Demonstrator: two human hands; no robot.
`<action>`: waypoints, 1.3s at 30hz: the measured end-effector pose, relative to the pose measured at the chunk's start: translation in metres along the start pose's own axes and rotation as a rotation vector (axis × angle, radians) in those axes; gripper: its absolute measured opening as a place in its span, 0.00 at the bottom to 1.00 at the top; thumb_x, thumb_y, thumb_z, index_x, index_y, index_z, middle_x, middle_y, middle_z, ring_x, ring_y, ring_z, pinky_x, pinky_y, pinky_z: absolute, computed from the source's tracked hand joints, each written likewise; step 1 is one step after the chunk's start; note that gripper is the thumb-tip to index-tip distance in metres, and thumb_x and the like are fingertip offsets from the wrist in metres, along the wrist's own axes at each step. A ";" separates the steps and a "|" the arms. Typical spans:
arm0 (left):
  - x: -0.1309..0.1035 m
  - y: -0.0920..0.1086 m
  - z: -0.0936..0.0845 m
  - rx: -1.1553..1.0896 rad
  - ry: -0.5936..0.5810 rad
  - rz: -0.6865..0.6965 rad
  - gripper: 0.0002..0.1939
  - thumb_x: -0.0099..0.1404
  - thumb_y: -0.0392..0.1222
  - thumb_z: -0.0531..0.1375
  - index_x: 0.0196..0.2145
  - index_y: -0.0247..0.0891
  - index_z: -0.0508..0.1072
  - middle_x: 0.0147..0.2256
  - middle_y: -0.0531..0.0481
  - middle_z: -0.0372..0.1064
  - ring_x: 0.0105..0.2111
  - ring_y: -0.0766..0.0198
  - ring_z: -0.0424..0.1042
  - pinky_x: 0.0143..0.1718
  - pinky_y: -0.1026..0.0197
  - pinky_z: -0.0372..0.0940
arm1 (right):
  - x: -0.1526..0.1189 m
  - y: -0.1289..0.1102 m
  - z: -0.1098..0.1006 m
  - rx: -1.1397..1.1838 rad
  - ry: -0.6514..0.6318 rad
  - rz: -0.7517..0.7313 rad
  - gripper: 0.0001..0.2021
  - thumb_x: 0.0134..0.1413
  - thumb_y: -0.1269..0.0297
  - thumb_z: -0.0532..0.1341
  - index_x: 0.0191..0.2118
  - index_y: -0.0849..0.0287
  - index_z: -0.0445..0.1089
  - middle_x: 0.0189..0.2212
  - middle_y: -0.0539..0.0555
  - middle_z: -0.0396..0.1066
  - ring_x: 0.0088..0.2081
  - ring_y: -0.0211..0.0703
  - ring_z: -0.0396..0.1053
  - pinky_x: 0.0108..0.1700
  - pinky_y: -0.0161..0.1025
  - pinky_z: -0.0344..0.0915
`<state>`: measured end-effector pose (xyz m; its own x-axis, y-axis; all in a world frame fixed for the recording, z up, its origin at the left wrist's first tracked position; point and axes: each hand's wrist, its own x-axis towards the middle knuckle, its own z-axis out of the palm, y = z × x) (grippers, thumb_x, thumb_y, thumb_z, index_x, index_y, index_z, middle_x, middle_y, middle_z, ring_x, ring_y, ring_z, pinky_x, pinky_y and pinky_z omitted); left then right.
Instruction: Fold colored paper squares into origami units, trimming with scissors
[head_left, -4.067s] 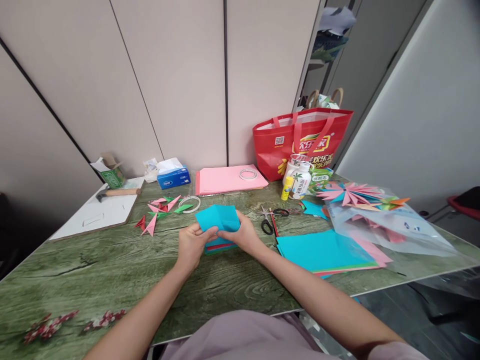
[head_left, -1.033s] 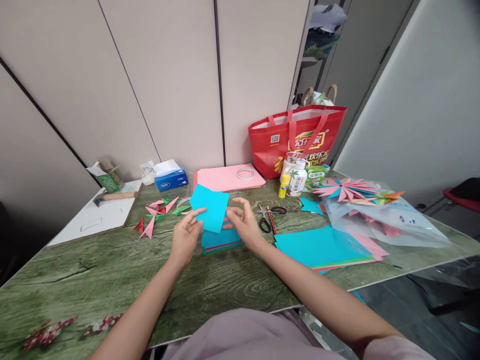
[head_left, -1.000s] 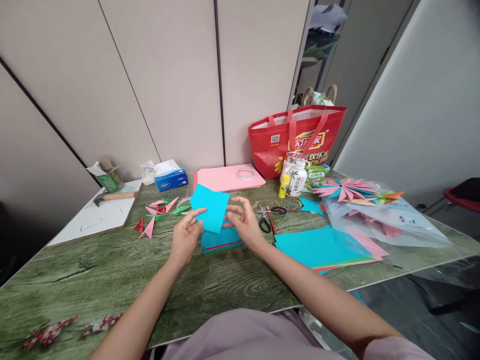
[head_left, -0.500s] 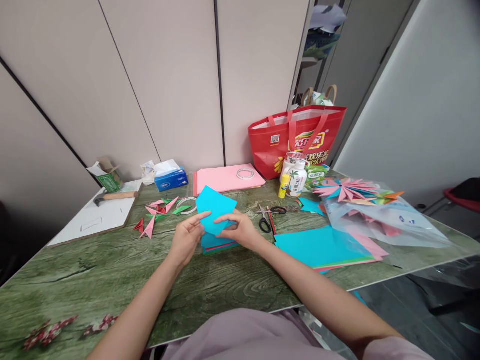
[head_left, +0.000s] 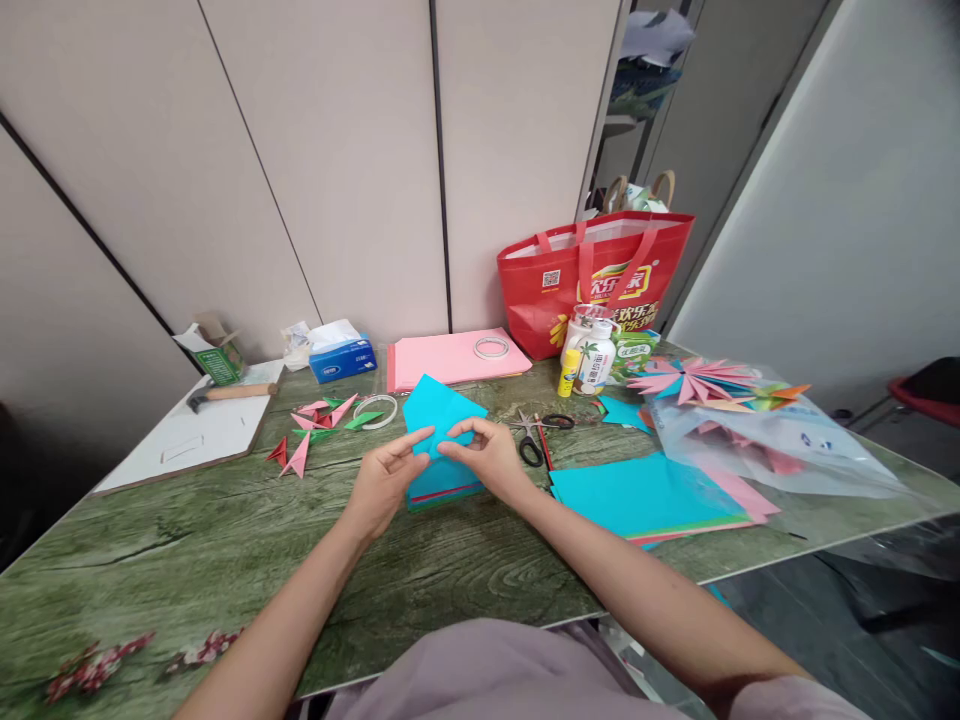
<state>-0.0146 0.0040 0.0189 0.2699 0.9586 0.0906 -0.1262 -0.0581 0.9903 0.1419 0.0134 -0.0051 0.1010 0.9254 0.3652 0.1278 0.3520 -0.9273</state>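
A folded blue sheet of paper [head_left: 439,405] with a pointed top is held up over a small stack of coloured paper [head_left: 450,490]. My left hand [head_left: 386,475] pinches its lower left part between thumb and fingers. On the right side, my right hand [head_left: 487,455] grips the same sheet, its thumb and index finger close to the left ones. The paper's lower edge is partly hidden behind the fingers. Scissors [head_left: 531,450] and a red pencil [head_left: 542,442] lie just right of my right hand. Left of the sheet is a roll of tape [head_left: 375,411] beside folded paper pieces [head_left: 298,455].
Large blue sheets [head_left: 637,495] lie at the right, near paper stars [head_left: 694,382] on a plastic bag [head_left: 810,455]. Behind stand a red bag [head_left: 536,300], bottles [head_left: 596,358], a glue stick [head_left: 568,372], pink paper [head_left: 442,358], a tissue box [head_left: 343,360] and a hammer [head_left: 236,391].
Both hands and the blue sheet have shifted slightly right. The fingertips of the two hands have come closer together at the middle of the sheet.
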 end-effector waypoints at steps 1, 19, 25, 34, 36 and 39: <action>0.000 -0.001 0.000 0.029 0.007 0.011 0.23 0.46 0.40 0.64 0.42 0.35 0.72 0.17 0.58 0.56 0.20 0.72 0.55 0.23 0.68 0.55 | 0.000 -0.001 0.000 0.007 0.005 0.002 0.13 0.34 0.57 0.65 0.26 0.62 0.68 0.22 0.50 0.67 0.23 0.36 0.63 0.22 0.31 0.58; 0.000 -0.009 0.004 -0.032 0.083 0.031 0.21 0.45 0.40 0.65 0.39 0.35 0.74 0.19 0.56 0.61 0.22 0.71 0.60 0.29 0.65 0.62 | -0.003 -0.006 0.002 0.046 0.029 0.041 0.13 0.34 0.59 0.65 0.27 0.61 0.67 0.20 0.48 0.67 0.16 0.34 0.62 0.18 0.31 0.57; 0.001 -0.011 0.004 0.019 0.103 0.050 0.22 0.45 0.39 0.65 0.40 0.33 0.73 0.17 0.57 0.55 0.20 0.73 0.55 0.22 0.68 0.57 | -0.003 -0.006 0.002 0.041 0.028 0.030 0.12 0.35 0.60 0.65 0.27 0.61 0.67 0.21 0.48 0.67 0.16 0.33 0.62 0.18 0.31 0.56; 0.001 -0.017 0.001 0.016 0.074 0.037 0.19 0.47 0.39 0.64 0.39 0.36 0.74 0.23 0.53 0.68 0.24 0.69 0.64 0.30 0.64 0.63 | -0.004 -0.002 0.002 0.023 0.004 -0.037 0.10 0.38 0.58 0.63 0.25 0.60 0.67 0.23 0.48 0.67 0.17 0.31 0.59 0.19 0.31 0.56; 0.001 -0.017 0.001 0.008 0.084 0.037 0.18 0.47 0.39 0.64 0.38 0.36 0.75 0.25 0.51 0.70 0.25 0.67 0.66 0.32 0.62 0.65 | -0.004 -0.003 0.001 0.035 -0.011 -0.025 0.10 0.38 0.58 0.63 0.24 0.60 0.68 0.24 0.49 0.69 0.17 0.31 0.59 0.19 0.31 0.56; 0.001 -0.015 0.003 -0.010 0.100 0.048 0.16 0.46 0.38 0.64 0.36 0.37 0.75 0.24 0.52 0.71 0.25 0.67 0.66 0.33 0.61 0.65 | -0.004 -0.005 0.001 0.033 -0.011 -0.013 0.10 0.38 0.58 0.63 0.25 0.60 0.70 0.25 0.50 0.70 0.16 0.31 0.59 0.19 0.31 0.57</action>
<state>-0.0101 0.0047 0.0045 0.1663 0.9779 0.1268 -0.1469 -0.1026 0.9838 0.1396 0.0077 -0.0020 0.0888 0.9223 0.3763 0.0962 0.3680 -0.9248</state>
